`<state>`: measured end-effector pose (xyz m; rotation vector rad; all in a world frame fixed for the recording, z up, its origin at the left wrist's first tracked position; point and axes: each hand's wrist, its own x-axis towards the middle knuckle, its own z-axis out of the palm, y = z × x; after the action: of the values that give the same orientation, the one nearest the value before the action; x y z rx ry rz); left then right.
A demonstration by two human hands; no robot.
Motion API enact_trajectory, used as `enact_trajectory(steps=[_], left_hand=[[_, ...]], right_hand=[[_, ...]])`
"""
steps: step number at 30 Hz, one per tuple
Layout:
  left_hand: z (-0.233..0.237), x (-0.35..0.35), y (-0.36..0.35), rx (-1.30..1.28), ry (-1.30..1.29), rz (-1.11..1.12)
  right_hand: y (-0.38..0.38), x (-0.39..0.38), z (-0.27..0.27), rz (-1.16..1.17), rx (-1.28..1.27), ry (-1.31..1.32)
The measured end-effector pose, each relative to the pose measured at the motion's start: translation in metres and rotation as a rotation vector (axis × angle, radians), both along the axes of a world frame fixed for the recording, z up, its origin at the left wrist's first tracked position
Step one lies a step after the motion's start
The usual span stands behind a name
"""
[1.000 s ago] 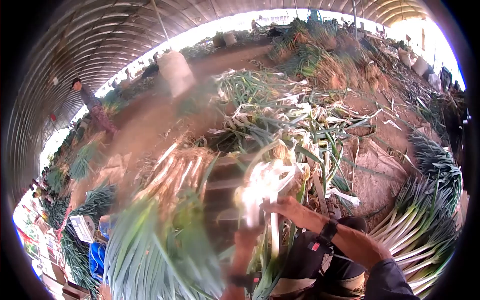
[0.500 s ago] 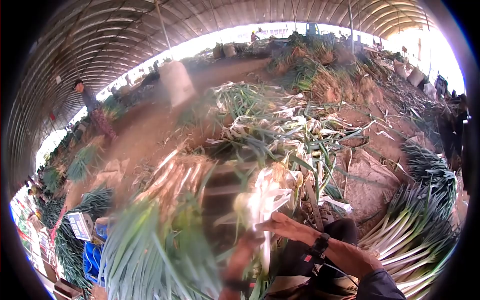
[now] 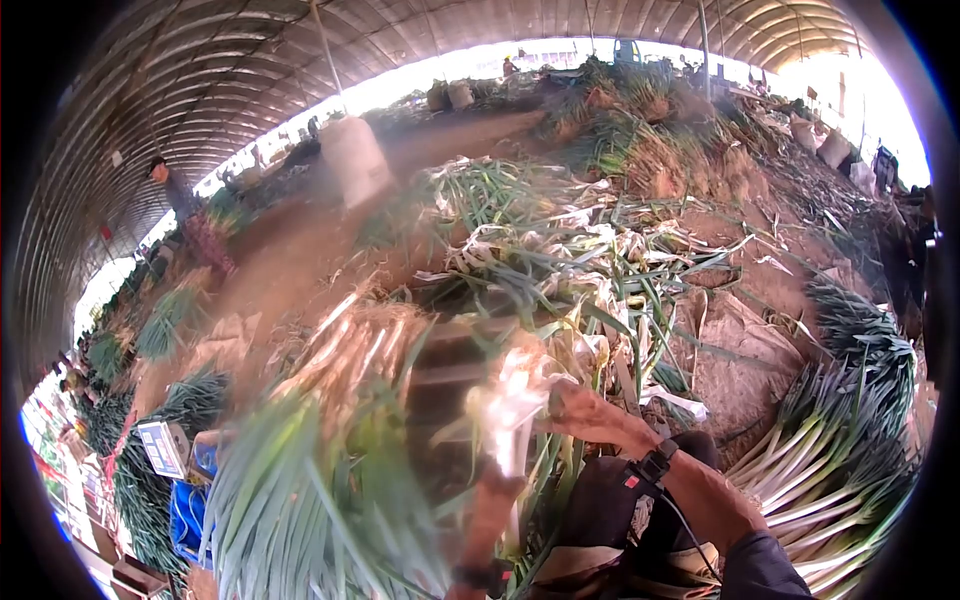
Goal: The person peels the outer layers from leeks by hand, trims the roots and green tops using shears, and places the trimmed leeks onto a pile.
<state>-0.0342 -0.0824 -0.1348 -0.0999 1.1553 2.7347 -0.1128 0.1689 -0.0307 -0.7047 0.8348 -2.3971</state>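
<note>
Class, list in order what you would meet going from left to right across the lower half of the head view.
White-framed display panel → big green-leaved bundle → left hand → right hand → black wrist strap → white-stemmed leafy pile

A single view is provided by a camera worn on the person's head. The optical axis is directed forward and down, over the knees. The left hand and right hand are framed at close range, low and near centre. The earth floor is covered out to long range, and the arched roof is bowed across the top by wide-angle distortion.
</note>
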Motion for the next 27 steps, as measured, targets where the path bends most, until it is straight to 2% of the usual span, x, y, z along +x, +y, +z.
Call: enact_trajectory(steps=[1,3,4,6,7,9,10,11,12,13,14,15,16,17,18,19,21,22,23,25,27], left_hand=[[0.005,-0.003,-0.002,-0.093,0.019,-0.008],[-0.002,-0.008,-0.016,-0.692,0.364,0.017],[-0.018,-0.014,-0.027,-1.196,0.695,0.049],[-0.03,-0.015,-0.031,-1.693,0.946,0.098],[-0.028,-0.012,-0.025,-1.688,0.864,0.115],[-0.02,-0.007,-0.011,-1.723,0.564,0.018],[0.007,-0.002,0.001,-1.748,0.344,-0.092],[0.009,0.002,0.009,-1.834,0.317,-0.085],[0.011,0.006,0.018,-1.919,0.289,-0.081],[-0.006,0.014,0.021,-2.07,0.462,0.047],[0.014,0.016,0.021,-1.998,0.509,0.036],[0.035,0.019,0.021,-1.925,0.554,0.022],[0.055,0.022,0.021,-1.852,0.597,0.006],[0.043,0.025,0.019,-2.099,0.884,0.143],[0.033,0.028,0.015,-2.095,0.933,0.176],[0.031,0.031,0.013,-2.092,0.981,0.21],[0.067,0.043,0.014,-1.605,0.57,0.074],[0.074,0.046,0.013,-1.35,0.37,0.018],[0.072,0.046,0.015,-1.374,0.391,0.061],[0.074,0.045,0.017,-1.406,0.402,0.103],[0.084,0.047,0.019,-1.39,0.34,0.056]], right_hand=[[0.001,-0.001,0.003,0.038,-0.061,0.025],[0.005,0.003,0.009,-0.087,0.344,0.157],[0.008,0.018,0.043,-0.253,0.81,0.265],[0.004,0.038,0.089,-0.521,1.324,0.393],[-0.004,0.044,0.104,-0.623,1.368,0.415],[-0.012,0.041,0.096,-0.768,1.524,0.554],[-0.017,0.039,0.092,-0.845,1.605,0.616],[-0.019,0.027,0.051,-1.0,1.611,0.811],[-0.014,0.016,0.031,-0.896,1.483,0.709],[-0.009,0.005,0.01,-0.798,1.354,0.593],[-0.005,-0.006,-0.01,-0.711,1.234,0.474],[0.006,-0.024,-0.034,-0.681,0.984,0.218],[0.008,-0.028,-0.03,-0.684,0.757,0.133],[0.01,-0.032,-0.024,-0.676,0.529,0.058],[0.016,-0.042,-0.015,-0.693,0.431,0.063],[0.024,-0.053,0.001,-0.746,0.396,0.107],[0.03,-0.066,0.028,-0.899,0.465,0.215],[0.025,-0.064,0.041,-0.997,0.61,0.268],[0.019,-0.062,0.053,-1.094,0.76,0.313],[0.01,-0.048,0.075,-1.144,0.846,0.317],[0.014,-0.056,0.065,-1.133,0.782,0.318]])
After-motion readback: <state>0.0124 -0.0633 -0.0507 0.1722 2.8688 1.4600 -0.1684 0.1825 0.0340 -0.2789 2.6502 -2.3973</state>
